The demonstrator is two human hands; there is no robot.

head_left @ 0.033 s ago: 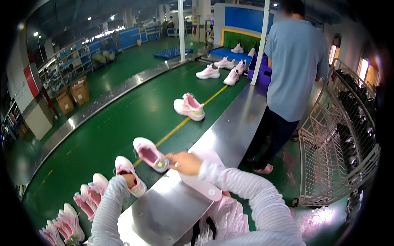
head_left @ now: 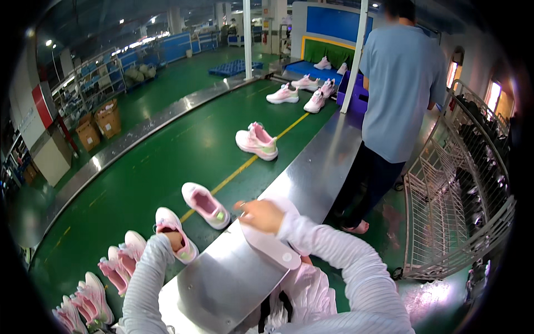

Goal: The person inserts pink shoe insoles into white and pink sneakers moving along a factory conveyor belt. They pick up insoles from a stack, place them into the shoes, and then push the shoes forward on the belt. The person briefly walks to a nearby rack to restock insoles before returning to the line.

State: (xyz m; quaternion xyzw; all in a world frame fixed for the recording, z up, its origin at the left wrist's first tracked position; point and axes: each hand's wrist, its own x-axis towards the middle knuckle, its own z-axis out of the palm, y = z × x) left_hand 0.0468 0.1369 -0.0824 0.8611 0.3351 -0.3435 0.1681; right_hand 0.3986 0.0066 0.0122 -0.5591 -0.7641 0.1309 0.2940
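Observation:
My left hand (head_left: 174, 240) reaches into the opening of a pink-and-white sneaker (head_left: 186, 254), closed on its collar; the fingertips are hidden inside. A second sneaker (head_left: 201, 202) lies just left of my right hand (head_left: 260, 215), its pale green heel toward the metal edge. That hand is slightly blurred, empty and loosely open, a small gap from the heel. Beneath my right wrist is a white rounded flat piece (head_left: 272, 247) on the metal ledge (head_left: 217, 284). Several more sneakers (head_left: 118, 267) line the near left of the green conveyor belt (head_left: 139, 183).
Farther along the belt stand a single sneaker (head_left: 257, 143) and a group of others (head_left: 282, 94). A co-worker in a blue shirt (head_left: 401, 94) stands on the right, beside a purple crate (head_left: 360, 96). A wire rack cart (head_left: 439, 211) is at far right. White posts (head_left: 355, 55) rise along the belt.
My right hand has come off the heel of the sneaker and moved slightly right. The left hand stays in its sneaker. The view has shifted a little.

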